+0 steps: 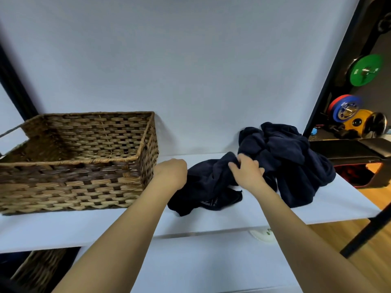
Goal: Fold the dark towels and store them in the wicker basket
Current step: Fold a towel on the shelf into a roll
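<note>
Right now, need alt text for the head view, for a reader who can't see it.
Two bare hands reach into a crumpled pile of dark towels on a white table: the right hand holds a fold, the left hand rests at the pile's edge. An empty wicker basket stands to the left.

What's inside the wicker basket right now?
The wicker basket shows only its woven floor and inner walls; no towel is in the visible part. The near wall hides the front strip of the floor. The dark towels lie on the white table.
</note>
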A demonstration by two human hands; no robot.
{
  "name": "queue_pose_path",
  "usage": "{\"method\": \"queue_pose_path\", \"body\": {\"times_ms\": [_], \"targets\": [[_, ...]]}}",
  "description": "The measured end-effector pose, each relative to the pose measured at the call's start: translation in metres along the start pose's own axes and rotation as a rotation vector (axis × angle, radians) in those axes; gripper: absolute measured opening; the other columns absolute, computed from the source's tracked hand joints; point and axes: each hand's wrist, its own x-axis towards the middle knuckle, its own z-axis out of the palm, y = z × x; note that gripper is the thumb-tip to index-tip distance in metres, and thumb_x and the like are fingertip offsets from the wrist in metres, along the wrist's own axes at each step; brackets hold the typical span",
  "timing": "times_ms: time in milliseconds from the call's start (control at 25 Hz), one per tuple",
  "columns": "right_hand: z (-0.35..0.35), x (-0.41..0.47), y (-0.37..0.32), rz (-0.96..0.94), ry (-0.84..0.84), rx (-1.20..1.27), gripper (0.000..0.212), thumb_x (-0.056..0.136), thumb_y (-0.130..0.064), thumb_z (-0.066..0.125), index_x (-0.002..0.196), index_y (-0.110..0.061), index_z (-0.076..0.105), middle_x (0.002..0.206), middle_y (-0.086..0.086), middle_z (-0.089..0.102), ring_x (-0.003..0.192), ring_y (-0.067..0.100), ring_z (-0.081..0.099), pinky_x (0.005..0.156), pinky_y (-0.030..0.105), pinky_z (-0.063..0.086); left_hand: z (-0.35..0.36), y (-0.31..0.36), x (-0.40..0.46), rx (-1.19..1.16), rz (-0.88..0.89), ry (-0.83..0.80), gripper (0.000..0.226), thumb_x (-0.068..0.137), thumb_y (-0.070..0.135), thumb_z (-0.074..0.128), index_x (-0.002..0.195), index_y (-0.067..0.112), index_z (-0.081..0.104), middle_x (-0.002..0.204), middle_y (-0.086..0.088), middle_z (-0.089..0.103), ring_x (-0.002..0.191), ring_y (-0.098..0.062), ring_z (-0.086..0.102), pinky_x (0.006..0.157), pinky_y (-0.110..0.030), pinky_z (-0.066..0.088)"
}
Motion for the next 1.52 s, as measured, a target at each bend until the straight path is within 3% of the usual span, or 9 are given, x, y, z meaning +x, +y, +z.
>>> {"method": "queue_pose_path", "body": {"times_ms": [240,360,600,720,920,1040,1240,1400,1520], "targets": [[-0.034,-0.015,-0.047,-0.394,-0.214,0.705,0.028,0.095,-0.028,0.066,0.096,-0.003,0.054,0.087,0.016,0.064,0.082,0.020,0.060,0.079,0.038,0.051,-0.020,0.020,-0.005,-1.093,0.446,0.066,0.075,0.085,0.047,0.075,0.148,0.033,0.038,0.137,0.018,0.051,0.119,-0.003,0.056,0.093,-0.021,0.044],[-0.044,-0.017,-0.052,-0.399,-0.299,0.698,0.022,0.092,-0.019,0.073,0.096,-0.006,0.055,0.086,0.008,0.072,0.079,0.021,0.068,0.075,0.034,0.054,-0.029,0.016,0.001,-1.027,0.467,0.165,0.018,0.091,0.031,0.072,0.102,0.019,0.065,0.089,0.009,0.068,0.075,-0.008,0.061,0.072,-0.026,0.048],[-0.044,-0.018,-0.020,-0.320,-0.528,0.254,0.026,0.087,-0.031,0.077,0.101,-0.012,0.069,0.090,0.007,0.074,0.077,0.018,0.072,0.071,0.034,0.060,-0.048,0.002,-0.003,-1.026,0.304,0.543,0.007,0.099,0.022,0.059,0.092,0.020,0.058,0.090,0.000,0.071,0.082,-0.015,0.067,0.072,-0.029,0.052],[-0.060,0.003,-0.010,-0.296,-0.155,-0.067,0.026,0.085,-0.046,0.074,0.082,-0.022,0.067,0.074,-0.001,0.068,0.069,0.019,0.066,0.069,0.035,0.051,-0.063,-0.012,0.003,-1.150,0.175,0.710,0.004,0.099,0.017,0.055,0.096,0.015,0.053,0.086,-0.013,0.069,0.070,-0.019,0.062,0.063,-0.036,0.048],[-0.092,0.025,-0.001,-0.230,0.281,0.205,0.010,0.091,-0.020,0.068,0.085,-0.020,0.060,0.077,-0.007,0.063,0.074,0.011,0.059,0.061,0.023,0.043,-0.093,-0.027,0.001,-1.237,0.068,0.916,0.005,0.103,0.015,0.047,0.105,0.020,0.047,0.084,-0.006,0.061,0.068,-0.013,0.055,0.059,-0.026,0.045],[-0.098,0.028,0.010,-0.206,0.024,0.115,0.023,0.089,-0.029,0.075,0.075,-0.015,0.064,0.065,-0.006,0.059,0.060,0.010,0.054,0.057,0.027,0.038,-0.084,-0.025,0.004,-0.883,0.021,0.704,0.016,0.100,0.008,0.043,0.114,0.016,0.045,0.096,-0.003,0.061,0.082,-0.018,0.058,0.070,-0.036,0.052],[-0.081,-0.001,0.018,-0.239,-0.410,-0.027,0.028,0.081,-0.034,0.082,0.073,-0.015,0.062,0.065,-0.006,0.055,0.061,0.010,0.051,0.063,0.027,0.040,-0.043,-0.002,0.002,-0.201,0.125,-0.229,0.046,0.099,0.029,0.056,0.140,0.019,0.040,0.135,-0.005,0.055,0.112,-0.025,0.057,0.091,-0.036,0.050],[-0.065,-0.029,0.023,-0.186,-0.663,-0.241,0.022,0.080,-0.033,0.080,0.085,-0.023,0.061,0.080,-0.009,0.059,0.065,0.009,0.052,0.062,0.024,0.041,-0.009,0.035,0.017,-0.432,0.382,0.111,0.042,0.099,0.045,0.053,0.138,0.029,0.049,0.137,0.005,0.054,0.126,-0.023,0.049,0.104,-0.036,0.040],[-0.072,-0.036,0.041,-0.111,-0.607,-0.446,0.021,0.078,-0.032,0.076,0.090,-0.024,0.060,0.096,-0.005,0.062,0.074,0.008,0.052,0.065,0.027,0.047,0.016,0.043,0.034,-0.245,0.350,-0.071,0.044,0.100,0.047,0.048,0.141,0.031,0.048,0.140,0.004,0.056,0.128,-0.024,0.051,0.108,-0.043,0.041]]}}
